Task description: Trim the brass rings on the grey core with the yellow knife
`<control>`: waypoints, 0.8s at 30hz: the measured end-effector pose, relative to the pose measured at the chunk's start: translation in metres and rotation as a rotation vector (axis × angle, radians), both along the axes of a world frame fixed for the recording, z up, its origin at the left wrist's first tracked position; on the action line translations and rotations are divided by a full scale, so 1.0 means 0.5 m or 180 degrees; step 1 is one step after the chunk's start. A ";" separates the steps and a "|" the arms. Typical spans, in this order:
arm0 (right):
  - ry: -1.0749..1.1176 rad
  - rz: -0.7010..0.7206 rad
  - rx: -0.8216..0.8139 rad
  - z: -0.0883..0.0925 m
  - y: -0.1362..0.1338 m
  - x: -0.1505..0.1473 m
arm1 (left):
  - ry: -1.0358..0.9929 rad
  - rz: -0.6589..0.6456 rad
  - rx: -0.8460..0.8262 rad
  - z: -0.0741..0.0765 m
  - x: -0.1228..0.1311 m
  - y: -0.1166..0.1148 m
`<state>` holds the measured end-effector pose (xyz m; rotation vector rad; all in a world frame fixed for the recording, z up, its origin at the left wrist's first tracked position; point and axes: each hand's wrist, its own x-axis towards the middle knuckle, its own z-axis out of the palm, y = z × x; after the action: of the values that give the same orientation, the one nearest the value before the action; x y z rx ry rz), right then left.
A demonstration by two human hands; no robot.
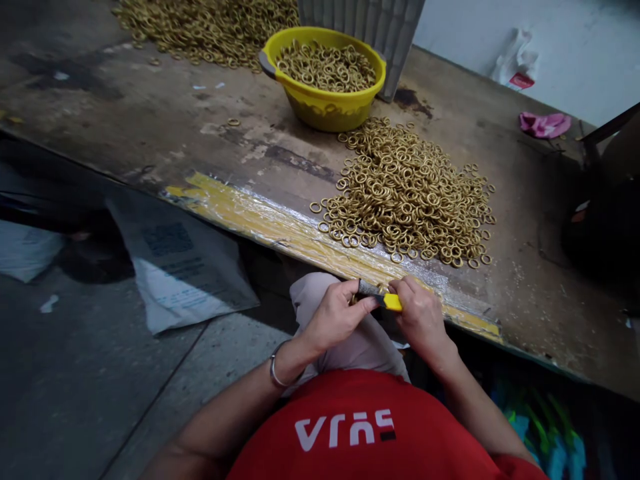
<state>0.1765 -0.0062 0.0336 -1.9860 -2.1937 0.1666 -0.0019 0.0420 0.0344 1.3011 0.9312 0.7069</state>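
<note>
My left hand is closed, with thumb and fingers pinched at the front edge of the table. A grey, cylinder-like piece and what looks like a brass ring are at its fingertips. My right hand is wrapped round a tool with a yellow handle, whose dark end points toward my left fingers. Both hands nearly touch above my lap. Beyond them lies a loose pile of brass rings. A yellow basin full of rings stands behind that pile.
Another heap of rings lies at the back left, beside a grey ribbed panel. A pink cloth is at the right rear. Yellow tape covers the front edge. A white sack leans below, left.
</note>
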 end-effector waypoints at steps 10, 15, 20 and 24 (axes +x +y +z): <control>-0.0339 -0.0349 -0.0387 -0.014 0.024 -0.023 | 0.0068 0.0129 0.0190 -0.024 -0.004 0.011; -0.0662 -0.1068 -0.0426 -0.023 0.059 0.034 | -0.0067 -0.0221 0.0035 0.002 -0.020 -0.008; -0.0368 -0.0521 -0.0237 -0.038 0.091 0.072 | -0.0731 -0.0231 -0.1277 -0.024 -0.017 -0.009; -0.0280 -0.0405 -0.0262 -0.043 0.107 0.070 | -0.1292 -0.0165 -0.1821 -0.043 -0.014 0.008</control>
<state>0.2118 0.0474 0.0122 -2.2101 -2.1355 0.1577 -0.0091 0.0459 0.0128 0.6417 0.6915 0.5767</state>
